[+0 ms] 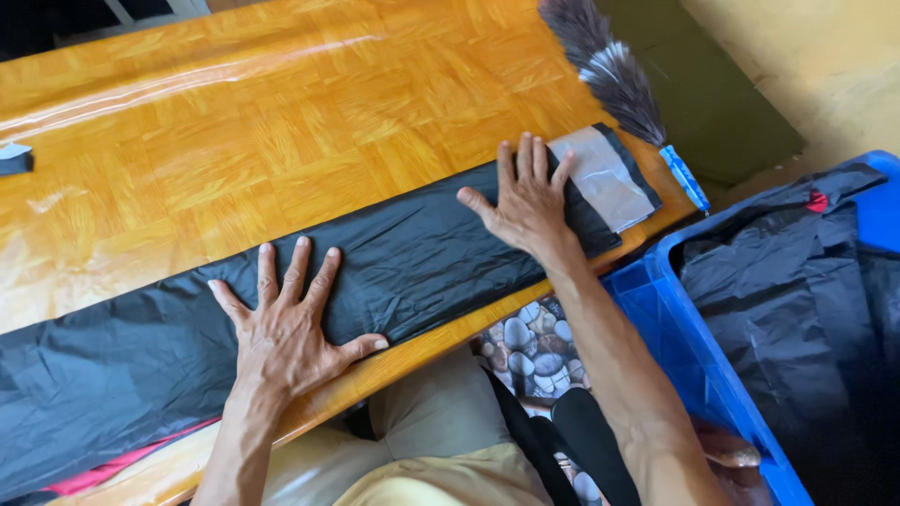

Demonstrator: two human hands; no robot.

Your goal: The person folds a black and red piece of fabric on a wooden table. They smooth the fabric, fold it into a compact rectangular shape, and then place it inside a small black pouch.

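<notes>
1. Table (pixel 187 141): glossy wood-parquet top, fills most of the head view and runs diagonally from lower left to upper right.

2. Black plastic bag (pixel 412 253): long, flattened, folded into a narrow strip along the near edge of the table. It reaches from the lower left corner up to the right end. Surface is mostly flat, with light creases at the left. Judged from this, the lengthwise folding and flattening look largely done; the strip is not yet folded short or rolled.

3. Blue plastic crate (pixel 684 365): stands on the floor at lower right, just beside the table, holding more black plastic sheeting (pixel 797 300) in a loose heap.

4. Feather duster (pixel 614 75): grey and white plumes, blue handle tip, lying over the far right corner of the table, near the bag's end.

5. Left hand (pixel 286 328): grip fully open, fingers spread, palm pressed flat on the middle-left part of the strip. It grasps nothing.

6. Right hand (pixel 527 201): grip likewise open and flat, fingers together, pressing the strip near its right end. It grasps nothing.

7. Grey-white patch (pixel 605 178): a pale rectangular piece lying on the right end of the bag, touching the right fingertips; material cannot be told.

8. Red strip (pixel 122 464): a thin edge showing under the bag at lower left.

9. Small dark object (pixel 14 159): at the left edge of the table, well apart from the hands; kind cannot be told.
</notes>
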